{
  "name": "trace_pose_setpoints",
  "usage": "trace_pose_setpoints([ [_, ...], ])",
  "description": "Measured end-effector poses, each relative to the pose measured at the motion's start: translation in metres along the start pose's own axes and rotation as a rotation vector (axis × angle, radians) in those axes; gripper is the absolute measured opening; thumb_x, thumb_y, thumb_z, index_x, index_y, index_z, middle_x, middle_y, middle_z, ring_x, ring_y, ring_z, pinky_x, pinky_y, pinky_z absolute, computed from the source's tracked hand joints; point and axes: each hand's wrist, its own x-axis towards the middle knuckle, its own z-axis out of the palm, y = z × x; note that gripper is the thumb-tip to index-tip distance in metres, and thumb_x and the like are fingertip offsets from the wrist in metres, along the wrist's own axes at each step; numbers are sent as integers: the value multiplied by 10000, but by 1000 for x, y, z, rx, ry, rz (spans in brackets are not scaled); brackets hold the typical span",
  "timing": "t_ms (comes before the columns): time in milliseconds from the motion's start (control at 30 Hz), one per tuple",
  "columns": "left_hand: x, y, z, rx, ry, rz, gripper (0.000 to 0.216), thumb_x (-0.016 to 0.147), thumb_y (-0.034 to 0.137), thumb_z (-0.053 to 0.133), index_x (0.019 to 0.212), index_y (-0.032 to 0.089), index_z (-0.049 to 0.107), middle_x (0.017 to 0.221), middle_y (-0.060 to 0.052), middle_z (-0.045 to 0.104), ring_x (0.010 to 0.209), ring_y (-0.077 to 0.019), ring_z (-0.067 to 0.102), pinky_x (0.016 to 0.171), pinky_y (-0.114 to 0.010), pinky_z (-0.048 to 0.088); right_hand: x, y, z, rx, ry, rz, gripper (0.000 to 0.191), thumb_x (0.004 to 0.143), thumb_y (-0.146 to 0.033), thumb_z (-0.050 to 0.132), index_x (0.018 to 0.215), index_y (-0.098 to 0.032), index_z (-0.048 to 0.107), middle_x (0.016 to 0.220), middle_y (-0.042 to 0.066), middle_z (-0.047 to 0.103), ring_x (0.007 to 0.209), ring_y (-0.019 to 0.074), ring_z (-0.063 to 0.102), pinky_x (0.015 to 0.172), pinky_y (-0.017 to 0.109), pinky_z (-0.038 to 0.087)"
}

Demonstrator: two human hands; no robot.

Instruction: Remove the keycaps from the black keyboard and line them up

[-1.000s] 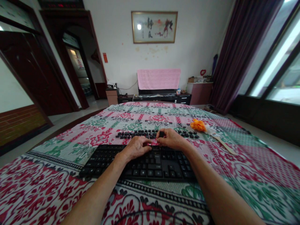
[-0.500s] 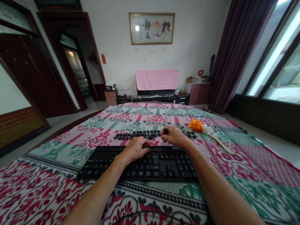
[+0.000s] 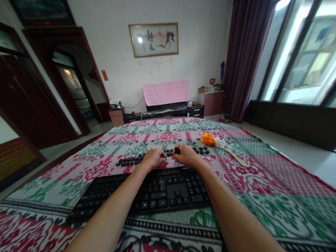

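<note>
A black keyboard [image 3: 181, 192] lies on the patterned tablecloth, partly covered by my forearms. Beyond its far edge, small loose black keycaps [image 3: 128, 161] are spread in rows. My left hand [image 3: 153, 159] is above the keyboard's far edge, beside these rows, its fingers pinched together; what is between the fingertips is too small to make out. Close by on the right, my right hand [image 3: 187, 156] is closed with a black keycap [image 3: 177, 150] between thumb and fingers. More loose keycaps lie just to the right of it.
An orange ruffled bundle [image 3: 208, 139] with white material and a flat pale handle [image 3: 236, 157] lies right of the keycaps. The floral tablecloth [image 3: 265, 182] covers the wide table. Behind stands a low black cabinet [image 3: 196, 111] beside a pink cloth [image 3: 166, 92].
My left hand has risen off the keyboard's keys to the loose keycaps. My right hand stays near them, still holding the black keycap. The head view has turned slightly right.
</note>
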Motion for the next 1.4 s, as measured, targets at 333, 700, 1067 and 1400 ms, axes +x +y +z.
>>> trace_pose_setpoints([
  [333, 8, -1, 9, 165, 3, 29, 227, 677, 306, 496, 786, 280, 693, 751, -11, 662, 701, -161, 576, 582, -226, 373, -1, 0, -1, 29, -17, -17, 234, 656, -155, 532, 839, -176, 677, 703, 38, 657, 626, 133, 561, 572, 198, 376],
  [700, 5, -5, 2, 112, 25, 74, 196, 699, 316, 507, 739, 261, 691, 713, -12, 654, 713, -153, 571, 600, -215, 370, 1, 2, 5, -31, -35, -13, 216, 681, -182, 512, 826, -181, 672, 703, 47, 660, 633, 143, 578, 550, 199, 372],
  [1067, -26, -24, -24, -25, 3, -22, 267, 667, 194, 469, 804, 213, 697, 787, -9, 685, 721, -142, 590, 663, -218, 410, 0, -12, 2, 172, -51, -24, 141, 652, -162, 518, 745, -158, 625, 601, 15, 624, 582, 115, 556, 556, 190, 395],
  [1400, -67, -36, -22, -269, -90, -17, 259, 687, 307, 519, 864, 241, 696, 844, 9, 688, 779, -148, 603, 695, -216, 414, -11, -43, 1, 542, -315, -127, 128, 672, -185, 530, 788, -153, 576, 594, -18, 593, 533, 76, 534, 502, 169, 395],
])
